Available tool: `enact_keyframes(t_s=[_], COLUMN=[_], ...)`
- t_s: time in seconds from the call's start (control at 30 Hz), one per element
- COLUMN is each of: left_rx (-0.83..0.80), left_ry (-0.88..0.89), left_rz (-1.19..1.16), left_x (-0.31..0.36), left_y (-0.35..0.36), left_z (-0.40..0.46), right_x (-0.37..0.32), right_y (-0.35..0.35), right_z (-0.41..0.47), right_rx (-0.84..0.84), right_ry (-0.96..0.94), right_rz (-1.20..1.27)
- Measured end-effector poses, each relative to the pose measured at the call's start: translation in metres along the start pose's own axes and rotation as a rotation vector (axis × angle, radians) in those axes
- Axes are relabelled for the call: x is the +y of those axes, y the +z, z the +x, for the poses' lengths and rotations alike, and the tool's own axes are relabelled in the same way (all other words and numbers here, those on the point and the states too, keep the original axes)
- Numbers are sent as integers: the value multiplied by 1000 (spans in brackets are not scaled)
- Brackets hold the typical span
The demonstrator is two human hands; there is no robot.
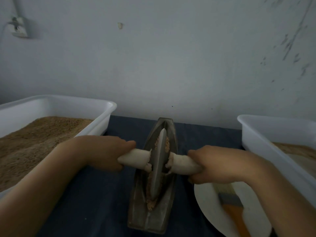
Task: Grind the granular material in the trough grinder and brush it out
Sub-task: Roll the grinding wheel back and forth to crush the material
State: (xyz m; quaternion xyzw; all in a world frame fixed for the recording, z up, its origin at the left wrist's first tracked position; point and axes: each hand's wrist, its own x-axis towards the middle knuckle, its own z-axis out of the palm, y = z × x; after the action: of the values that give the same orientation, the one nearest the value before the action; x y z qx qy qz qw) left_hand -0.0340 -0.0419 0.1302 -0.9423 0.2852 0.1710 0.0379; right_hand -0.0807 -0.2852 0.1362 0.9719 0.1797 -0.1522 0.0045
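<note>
Gripping the wrapped axle, the left hand (109,151) and right hand (212,164) keep the grinding wheel (159,161) upright in the trough grinder (153,214). Granular material (151,205) is crushed between them; a brush (229,200) is kept below the right hand.

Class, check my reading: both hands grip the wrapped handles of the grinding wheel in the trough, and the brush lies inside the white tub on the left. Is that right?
Not quite. The brush lies on the white plate at the right, not in the left tub, which holds brown grain. The head view shows it. The rest holds: left hand and right hand grip the grinding wheel handles.

brush (231,205): handle cut off below | right tray (266,134): cropped at edge
</note>
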Motion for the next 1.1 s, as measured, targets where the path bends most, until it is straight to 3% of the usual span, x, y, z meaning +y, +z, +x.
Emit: enact_keyframes(t_s=[0.17, 0.4, 0.53, 0.7, 0.93, 1.1], left_rx=[72, 649, 752, 603, 41, -20], left_ry=[-28, -113, -150, -125, -25, -26], left_rz=[-43, 167, 183, 192, -35, -73], left_x=[-4, -12, -7, -7, -3, -3], left_y=[8, 32, 39, 29, 5, 1], left_z=[14, 53, 60, 51, 10, 6], right_x=[7, 32, 34, 30, 8, 3], right_y=[6, 33, 41, 31, 6, 1], right_z=[16, 61, 67, 57, 18, 11], right_rx=[116, 610, 720, 538, 80, 41], right_ry=[34, 97, 106, 80, 15, -8], right_rz=[-22, -216, -235, -200, -28, -13])
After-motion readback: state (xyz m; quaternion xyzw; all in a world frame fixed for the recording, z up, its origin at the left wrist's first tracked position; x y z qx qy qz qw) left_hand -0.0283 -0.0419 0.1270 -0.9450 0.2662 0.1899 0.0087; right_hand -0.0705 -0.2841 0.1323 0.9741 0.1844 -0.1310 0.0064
